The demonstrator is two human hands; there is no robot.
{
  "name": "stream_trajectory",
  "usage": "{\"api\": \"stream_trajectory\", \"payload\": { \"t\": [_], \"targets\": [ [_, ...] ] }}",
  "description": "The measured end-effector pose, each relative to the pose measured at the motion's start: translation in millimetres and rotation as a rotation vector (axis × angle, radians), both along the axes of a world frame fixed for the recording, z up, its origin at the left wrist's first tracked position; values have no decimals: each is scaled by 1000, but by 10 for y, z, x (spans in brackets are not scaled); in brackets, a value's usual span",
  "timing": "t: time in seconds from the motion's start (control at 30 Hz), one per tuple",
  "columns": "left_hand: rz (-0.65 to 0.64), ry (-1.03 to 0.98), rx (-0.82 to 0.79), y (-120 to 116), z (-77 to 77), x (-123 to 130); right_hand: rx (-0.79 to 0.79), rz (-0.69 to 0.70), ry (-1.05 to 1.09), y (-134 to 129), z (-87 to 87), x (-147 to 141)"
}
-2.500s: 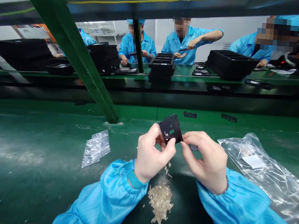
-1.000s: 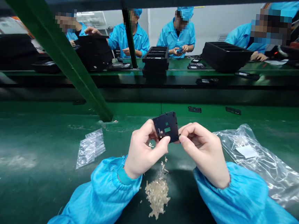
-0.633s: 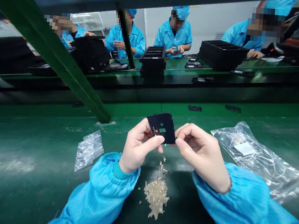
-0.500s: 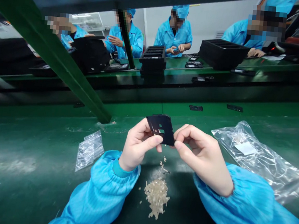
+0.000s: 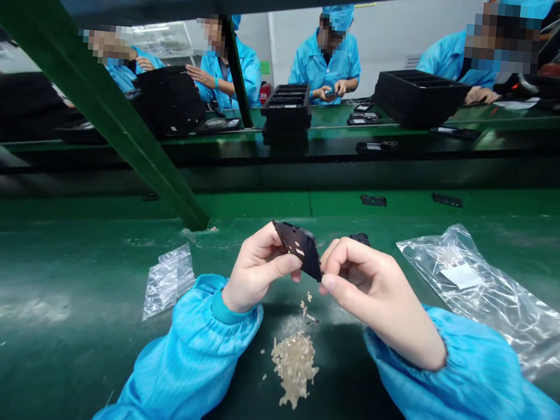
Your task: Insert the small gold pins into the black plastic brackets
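Observation:
A thin black plastic part (image 5: 301,250) with small cutouts is held up, tilted, above the green table. My left hand (image 5: 260,267) grips its left side between thumb and fingers. At the part's lower right corner, the thumb and index finger of my right hand (image 5: 376,287) are pinched together; whether they hold the corner or something tiny on it is too small to tell. Behind my right hand another dark piece (image 5: 360,238) partly shows. Below my hands lies a pile of small pale translucent scraps (image 5: 294,368), with a few loose bits above it.
Clear plastic bags lie at the left (image 5: 170,279) and right (image 5: 493,294). Two flat black parts (image 5: 373,200) (image 5: 447,200) rest farther back. A green slanted post (image 5: 134,138) stands left. Beyond, people in blue work beside black trays (image 5: 417,98).
The black part has tilted to a steeper angle, its lower right corner lower. My right hand has shifted slightly with it, and a dark piece now shows behind that hand.

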State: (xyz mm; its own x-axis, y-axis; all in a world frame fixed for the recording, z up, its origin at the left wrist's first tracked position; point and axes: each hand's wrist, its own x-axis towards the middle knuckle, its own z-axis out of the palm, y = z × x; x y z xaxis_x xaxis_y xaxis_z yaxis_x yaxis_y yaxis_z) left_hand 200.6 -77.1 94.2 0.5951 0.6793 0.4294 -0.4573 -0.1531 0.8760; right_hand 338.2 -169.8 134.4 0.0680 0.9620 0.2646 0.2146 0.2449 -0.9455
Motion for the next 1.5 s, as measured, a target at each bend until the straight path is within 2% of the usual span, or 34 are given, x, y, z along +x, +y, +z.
{"api": "stream_trajectory", "payload": {
  "t": [0.17, 0.3, 0.43, 0.53, 0.73, 1.13, 1.37, 1.5],
  "targets": [
    [-23, 1, -20, -4, 3, 10, -61, 53, 88, 7, -26, 7],
    [-55, 31, -127, -36, 56, 36, -96, 131, 218, 18, -72, 50],
    [-161, 28, -280, -69, 99, 62, -100, 224, 397, 39, -113, 75],
    [-223, 20, -358, -85, 103, 64, -117, 239, 454, 50, -123, 63],
    [-264, 62, -444, -118, 113, 52, -170, 292, 544, 54, -119, 40],
    [-221, 31, -522, -205, 156, 65, -96, 201, 414, 25, -160, 34],
    [-184, -3, -548, -309, 172, 89, 11, 137, 308, 9, -209, 11],
    [-181, -26, -625, -373, 179, 110, 76, 86, 236, 7, -235, -17]
  ]
}}
